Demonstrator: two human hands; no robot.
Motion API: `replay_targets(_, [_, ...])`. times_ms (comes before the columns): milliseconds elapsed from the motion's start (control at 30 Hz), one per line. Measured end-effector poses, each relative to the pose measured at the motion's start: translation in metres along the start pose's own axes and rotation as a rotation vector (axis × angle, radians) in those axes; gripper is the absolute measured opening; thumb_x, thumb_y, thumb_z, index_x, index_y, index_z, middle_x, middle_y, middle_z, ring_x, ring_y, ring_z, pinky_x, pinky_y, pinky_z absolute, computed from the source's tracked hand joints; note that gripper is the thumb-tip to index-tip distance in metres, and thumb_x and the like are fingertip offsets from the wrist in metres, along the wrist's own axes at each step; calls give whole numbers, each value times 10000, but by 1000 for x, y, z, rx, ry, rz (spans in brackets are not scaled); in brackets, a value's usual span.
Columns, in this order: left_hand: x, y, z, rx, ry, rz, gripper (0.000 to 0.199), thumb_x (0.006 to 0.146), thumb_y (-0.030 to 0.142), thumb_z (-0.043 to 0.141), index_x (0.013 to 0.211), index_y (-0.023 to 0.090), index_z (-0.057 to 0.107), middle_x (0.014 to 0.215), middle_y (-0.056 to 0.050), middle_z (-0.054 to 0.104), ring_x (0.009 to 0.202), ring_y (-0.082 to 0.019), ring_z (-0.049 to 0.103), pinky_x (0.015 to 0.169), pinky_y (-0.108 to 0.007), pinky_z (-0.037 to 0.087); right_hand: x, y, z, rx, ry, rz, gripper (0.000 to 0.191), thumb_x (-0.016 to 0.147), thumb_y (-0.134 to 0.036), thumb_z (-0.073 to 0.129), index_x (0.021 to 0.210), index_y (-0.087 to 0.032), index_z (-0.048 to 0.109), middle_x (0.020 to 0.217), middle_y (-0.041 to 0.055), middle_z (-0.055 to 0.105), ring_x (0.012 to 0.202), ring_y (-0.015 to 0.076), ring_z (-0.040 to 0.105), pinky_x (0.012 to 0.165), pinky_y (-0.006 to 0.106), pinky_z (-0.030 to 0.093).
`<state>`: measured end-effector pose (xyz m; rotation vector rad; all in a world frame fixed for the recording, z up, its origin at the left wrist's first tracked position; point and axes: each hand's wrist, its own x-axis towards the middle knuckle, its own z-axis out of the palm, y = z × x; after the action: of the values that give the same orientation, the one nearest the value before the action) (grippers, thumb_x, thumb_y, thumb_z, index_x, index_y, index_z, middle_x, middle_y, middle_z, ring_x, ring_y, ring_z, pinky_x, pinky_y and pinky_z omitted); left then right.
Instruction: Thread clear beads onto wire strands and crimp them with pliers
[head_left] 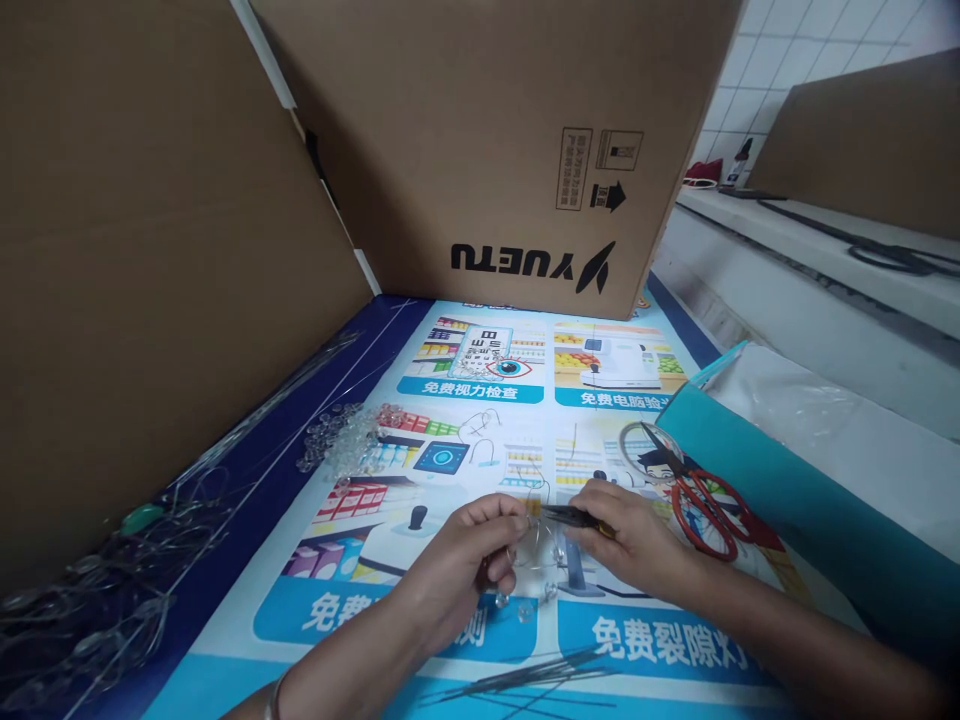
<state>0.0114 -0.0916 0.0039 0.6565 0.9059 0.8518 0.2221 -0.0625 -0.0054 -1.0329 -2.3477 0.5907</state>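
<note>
Bracelet (pixel 274 702) on my left wrist, bottom edge, closest to camera. Left hand (pixel 466 548): thumb and finger pinched on a thin wire (pixel 537 548), other fingers curled. Right hand (pixel 628 528): gripping pliers (pixel 576 517), nose pointing left, tips right by my left fingertips at the wire; can't tell if the jaws are closed on it. Wire sits between my two hands, loops thin and blurry. Few clear beads (pixel 525 611) just below it; can't tell if strung or loose. Nearer me, a bunch of dark wires (pixel 529 675) lies on the printed sheet (pixel 547 640). Right of my right hand, red-handled scissors (pixel 705 505), blades partly over a clear ring (pixel 625 438). Past those, a teal box (pixel 787 490), open, clear plastic (pixel 787 405) inside. Left of my left hand, beyond the wrist, bead pile (pixel 341 445) on the sheet's edge. Farther left, wire tangle (pixel 90 610) with a green piece (pixel 142 518) on it. Brown carton (pixel 480 150) stands upright at the back, YUETU print upside down. Far right, ledge (pixel 825 260) with a small bottle (pixel 740 163).
</note>
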Motion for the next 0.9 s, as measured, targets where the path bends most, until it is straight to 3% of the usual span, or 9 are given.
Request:
replay_targets(267, [-1, -2, 1, -84, 5, -26, 144, 782, 286, 574, 735, 161, 520, 430, 73, 355, 377, -55, 329, 421, -182, 310, 2, -13, 0, 174, 172, -31, 127, 784, -274, 580, 842, -168, 542, 750, 35, 538, 697, 143, 493, 612, 260, 406])
replay_targets(400, [-1, -3, 4, -125, 9, -15, 165, 802, 294, 555, 719, 163, 495, 448, 63, 380, 402, -64, 371, 435, -185, 299, -1, -18, 8, 247, 141, -30, 180, 733, -267, 638, 860, -178, 547, 771, 29, 542, 698, 140, 498, 615, 261, 412])
replay_targets(567, [-1, -5, 8, -185, 59, -9, 179, 765, 302, 604, 723, 159, 504, 512, 56, 404, 433, -55, 340, 443, -182, 321, -2, -23, 13, 296, 103, 124, 177, 694, -208, 641, 833, -189, 533, 762, 0, 547, 679, 126, 495, 611, 248, 408])
replay_targets(667, [-2, -6, 10, -221, 27, -5, 181, 768, 308, 595, 725, 150, 518, 529, 48, 397, 451, -62, 338, 445, -190, 331, -1, -27, 10, 311, 70, 205, 169, 680, -182, 625, 816, -192, 525, 750, -17, 537, 666, 117, 481, 601, 236, 402])
replay_targets(900, [-3, -7, 13, -200, -15, -11, 171, 840, 304, 492, 772, 152, 530, 508, 38, 400, 461, -77, 377, 464, -202, 332, 2, -34, 5, 393, -27, 231, 256, 657, -77, 543, 883, -197, 545, 760, -26, 560, 653, 107, 488, 599, 224, 411])
